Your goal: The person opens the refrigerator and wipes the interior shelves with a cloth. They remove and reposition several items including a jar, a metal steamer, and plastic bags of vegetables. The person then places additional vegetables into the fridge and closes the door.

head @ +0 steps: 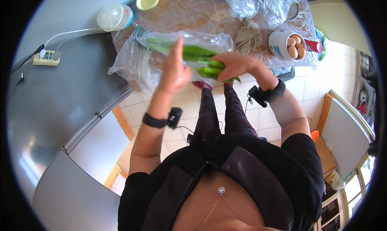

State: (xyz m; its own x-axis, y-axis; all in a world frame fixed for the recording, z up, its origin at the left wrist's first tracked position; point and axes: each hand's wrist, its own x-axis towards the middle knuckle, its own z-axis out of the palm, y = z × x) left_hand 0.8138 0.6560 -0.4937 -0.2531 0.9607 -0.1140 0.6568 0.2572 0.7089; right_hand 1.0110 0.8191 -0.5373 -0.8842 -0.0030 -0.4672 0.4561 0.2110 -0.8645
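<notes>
Long green peppers (208, 70) lie in a bunch above the front edge of the table. My right hand (237, 64) is closed around their right ends. More long green vegetables, blurred, reach leftward into a clear plastic bag (211, 40). My left hand (175, 67) is upright beside the bag, fingers extended and thumb apart; it appears to hold nothing, though its far side is hidden. To its left, a crumpled clear plastic bag (130, 58) hangs partly over the table edge. A wristband with a small black device sits on each of my wrists.
The table (193, 13) has a plastic cover. A white tub (278, 45) of brown eggs (292, 52), a grey cloth (248, 37) and plastic bags (242, 2) stand or lie at right. A yellow bowl (147, 0) and a white lidded container (113, 17) are at far left, near a power strip (47, 58).
</notes>
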